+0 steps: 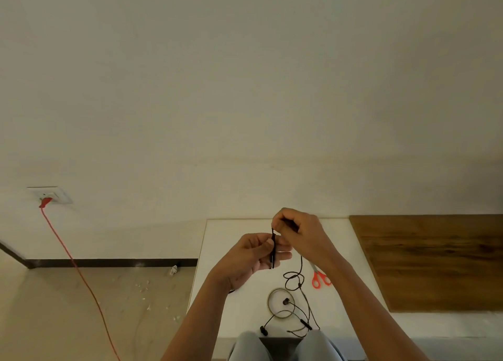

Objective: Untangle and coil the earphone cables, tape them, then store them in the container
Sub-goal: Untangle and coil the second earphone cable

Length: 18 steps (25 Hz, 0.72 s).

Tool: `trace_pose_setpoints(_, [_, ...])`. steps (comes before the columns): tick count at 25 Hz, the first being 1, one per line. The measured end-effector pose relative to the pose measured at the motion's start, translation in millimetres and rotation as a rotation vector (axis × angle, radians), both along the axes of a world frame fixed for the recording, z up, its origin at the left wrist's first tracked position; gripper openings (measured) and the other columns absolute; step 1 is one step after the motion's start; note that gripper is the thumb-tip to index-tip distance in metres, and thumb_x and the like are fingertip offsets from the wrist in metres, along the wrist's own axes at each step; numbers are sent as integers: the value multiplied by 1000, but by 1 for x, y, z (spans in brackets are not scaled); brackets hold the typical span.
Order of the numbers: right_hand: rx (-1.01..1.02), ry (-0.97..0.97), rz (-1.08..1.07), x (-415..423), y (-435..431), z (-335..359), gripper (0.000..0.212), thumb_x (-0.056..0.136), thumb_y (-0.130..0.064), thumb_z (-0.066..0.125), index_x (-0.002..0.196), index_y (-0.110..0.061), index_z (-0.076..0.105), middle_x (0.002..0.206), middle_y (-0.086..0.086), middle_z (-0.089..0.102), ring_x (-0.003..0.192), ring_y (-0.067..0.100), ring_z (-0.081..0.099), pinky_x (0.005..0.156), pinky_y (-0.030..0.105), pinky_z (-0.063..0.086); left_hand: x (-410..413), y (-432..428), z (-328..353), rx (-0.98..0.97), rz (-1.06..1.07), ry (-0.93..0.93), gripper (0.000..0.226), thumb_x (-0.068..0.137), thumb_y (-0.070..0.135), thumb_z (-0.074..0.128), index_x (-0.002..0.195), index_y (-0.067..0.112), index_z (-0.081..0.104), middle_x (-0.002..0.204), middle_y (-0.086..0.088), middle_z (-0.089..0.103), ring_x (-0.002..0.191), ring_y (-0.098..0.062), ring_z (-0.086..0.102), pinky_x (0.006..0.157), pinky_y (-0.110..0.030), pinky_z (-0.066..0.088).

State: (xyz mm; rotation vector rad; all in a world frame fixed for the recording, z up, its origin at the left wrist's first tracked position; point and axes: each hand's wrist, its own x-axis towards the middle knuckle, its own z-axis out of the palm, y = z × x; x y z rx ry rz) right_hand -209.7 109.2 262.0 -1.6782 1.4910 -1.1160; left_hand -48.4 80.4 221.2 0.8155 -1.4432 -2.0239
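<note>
Knuckles of my right hand (302, 232), low and right of centre in the frame, hide its fingertips, so I can only say they are curled and pinching the top of the black earphone cable (300, 268). My left hand (251, 257), just below it and to its left, clamps thumb against fingers on a straight, upright folded length of that cable. From my right hand the loose part hangs in a thin line, loops once, then trails over the white table (239, 306) toward the bottom edge. Its two earbuds (285, 301) lie apart, one inside the roll of clear tape (280, 303). A dark curve under my left wrist is too hidden to identify. Red-handled scissors (320, 277) are partly covered by my right forearm.
</note>
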Motion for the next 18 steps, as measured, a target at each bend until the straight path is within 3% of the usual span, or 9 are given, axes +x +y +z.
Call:
trace_pose_setpoints(3, [8,-79,-39,-3,-11,-11,12,88,-10,63,78,-15,69,70,-13,67,67,1,60,66,17,48,2,1,-1,17,-34,16,27,101,14,42,110,5,66,107,-13,70,106,-28,66,97,-47,49])
trace_pose_setpoints(7, [171,-243,-86,-6,-17,-36,18,88,-9,61,79,-19,73,76,-1,70,74,16,63,67,33,51,2,2,5,85,49,130,24,92,18,50,98,8,71,101,-14,71,98,-27,68,91,-46,53])
trace_pose_setpoints(10, [329,-293,-74,-2,-10,-53,24,91,-7,54,77,-19,70,60,-4,59,58,13,49,58,25,44,2,-3,11,111,121,249,25,94,13,47,97,4,70,110,-20,69,109,-30,65,91,-50,53])
trace_pose_setpoints(12, [382,-315,-61,2,-2,-60,22,92,-10,55,79,-18,71,60,-2,58,52,10,44,56,23,41,3,-8,12,96,149,269,26,96,10,44,101,2,69,116,-20,67,116,-30,61,90,-51,53])
trace_pose_setpoints(15, [399,-296,-38,6,12,-62,20,92,-20,59,80,-19,75,65,-2,65,54,7,49,56,21,43,1,-16,9,62,214,265,26,96,11,44,107,1,66,121,-16,65,121,-24,58,91,-49,53])
trace_pose_setpoints(18, [389,-146,33,8,25,-56,22,92,-20,57,78,-20,74,74,1,71,62,6,59,59,19,47,1,-22,2,-11,281,186,26,100,10,41,111,4,64,122,-8,66,124,-19,55,96,-47,51])
